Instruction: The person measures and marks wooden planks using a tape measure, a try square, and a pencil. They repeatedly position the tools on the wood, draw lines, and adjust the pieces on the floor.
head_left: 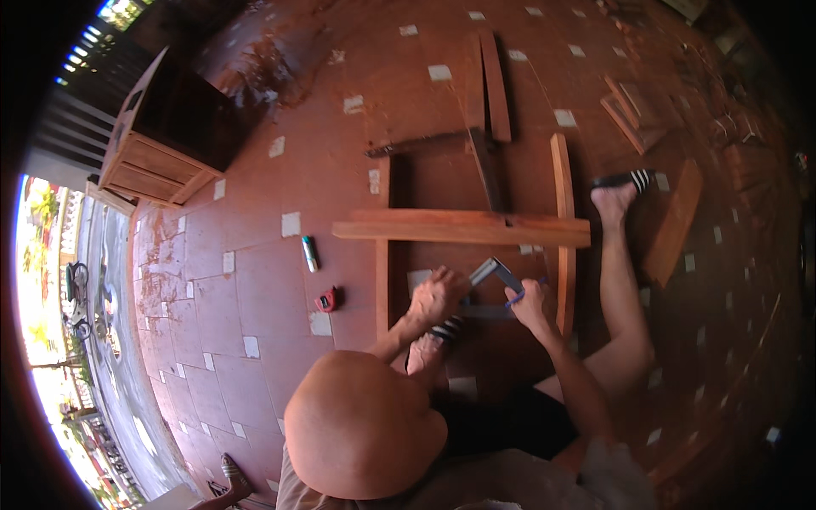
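The right hand [530,306] is closed around the dark arm of an L-shaped square [507,274], with a blue thing [514,298] at the fingers. The left hand [437,294] is at the pale arm's end; I cannot tell if it grips. The square is just on the near side of a wooden beam [450,231], which lies across two boards [382,280]. To the left, a red tape measure [326,300] is on the tiled floor [255,314].

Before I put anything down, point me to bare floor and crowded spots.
Bare floor lies left of the red tape measure and green tube, reaching toward the wooden cabinet; a narrower strip separates them from the left rail. Crowded: between that and the right rail, with left hand, right hand, metal square and foot; beyond the crossbeam, planks.
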A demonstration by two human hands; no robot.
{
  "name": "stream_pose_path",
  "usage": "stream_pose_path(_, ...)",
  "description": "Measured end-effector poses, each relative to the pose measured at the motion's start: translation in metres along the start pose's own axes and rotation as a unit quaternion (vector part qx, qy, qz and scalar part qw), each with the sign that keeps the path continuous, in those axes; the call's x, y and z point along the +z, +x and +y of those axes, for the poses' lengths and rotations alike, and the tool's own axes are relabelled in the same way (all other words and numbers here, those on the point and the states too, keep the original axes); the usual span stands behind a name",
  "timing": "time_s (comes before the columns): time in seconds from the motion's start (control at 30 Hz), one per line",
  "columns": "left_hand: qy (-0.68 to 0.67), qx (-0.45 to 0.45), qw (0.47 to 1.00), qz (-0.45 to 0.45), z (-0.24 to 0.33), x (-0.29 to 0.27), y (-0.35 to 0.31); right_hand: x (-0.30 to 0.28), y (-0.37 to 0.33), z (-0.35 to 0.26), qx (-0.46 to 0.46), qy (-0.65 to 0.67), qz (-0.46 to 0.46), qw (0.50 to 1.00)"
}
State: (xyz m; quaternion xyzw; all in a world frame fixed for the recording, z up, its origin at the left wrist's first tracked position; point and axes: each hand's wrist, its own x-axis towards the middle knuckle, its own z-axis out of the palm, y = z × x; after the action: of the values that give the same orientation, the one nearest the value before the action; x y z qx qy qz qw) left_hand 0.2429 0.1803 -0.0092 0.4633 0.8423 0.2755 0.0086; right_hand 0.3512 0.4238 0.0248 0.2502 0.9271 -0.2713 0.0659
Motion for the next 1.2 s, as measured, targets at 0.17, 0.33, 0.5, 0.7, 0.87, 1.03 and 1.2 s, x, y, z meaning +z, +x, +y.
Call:
stream_pose_path(0.17, -0.213, -0.309, 0.927, 0.002, -0.018, 0.005, 0.004, -0.003, 0.001, 0.0, 0.01, -0.072, -0.034, 0.997)
stream_pose_path(0.33, -0.427, -0.458, 0.78, 0.001, -0.054, 0.022, 0.007, -0.003, 0.002, 0.0, 0.02, -0.096, -0.042, 0.994)
stream_pose_path(0.5, -0.662, -0.554, 0.498, 0.085, -0.098, 0.043, 0.019, -0.019, -0.008, -0.001, 0.036, 0.012, -0.1, 0.994)
stream_pose_path(0.7, -0.762, -0.485, 0.413, 0.114, -0.128, 0.058, 0.048, 0.014, -0.008, 0.016, -0.019, -0.009, -0.029, 0.999)
stream_pose_path(0.87, -0.742, -0.475, 0.439, 0.176, -0.112, 0.053, 0.059, 0.017, -0.011, 0.019, 0.001, -0.014, -0.046, 0.999)
stream_pose_path(1.03, -0.716, -0.469, 0.472, 0.21, -0.108, 0.026, 0.028, 0.007, -0.014, 0.016, 0.009, 0.002, -0.083, 0.997)
stream_pose_path(1.2, -0.725, -0.427, 0.485, 0.239, -0.134, 0.007, -0.037, 0.021, -0.006, 0.022, 0.01, -0.007, -0.074, 0.997)
